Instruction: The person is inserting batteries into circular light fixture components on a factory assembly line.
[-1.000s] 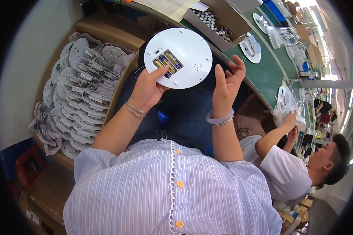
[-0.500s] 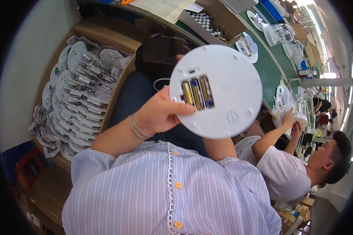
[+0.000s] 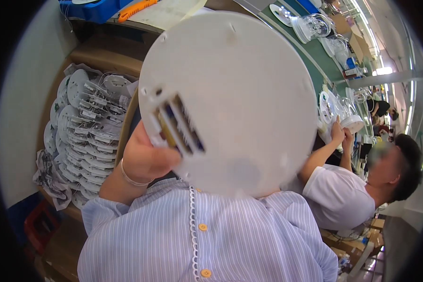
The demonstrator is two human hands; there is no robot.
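Observation:
A round white plastic disc [image 3: 249, 94] is raised close in front of me, its flat back facing up. Near its left edge is a battery compartment [image 3: 179, 124] with cylindrical batteries inside, smeared by motion. My left hand [image 3: 150, 157] grips the disc's lower left rim, thumb on top beside the compartment and fingers underneath. The disc hides my right hand; only a sliver of skin shows under its lower edge.
On the left, an open cardboard box [image 3: 122, 141] holds stacked white discs [image 3: 87, 136] with wiring. An orange cutter [image 3: 137, 9] and a blue bin [image 3: 96, 10] lie on the bench ahead. To the right, a co-worker [image 3: 343, 188] handles a white part near clear lamp housings [image 3: 312, 27].
The disc has come nearer and looks much larger, covering the box of batteries on the bench. It has turned slightly, and my left hand has moved left and down with it.

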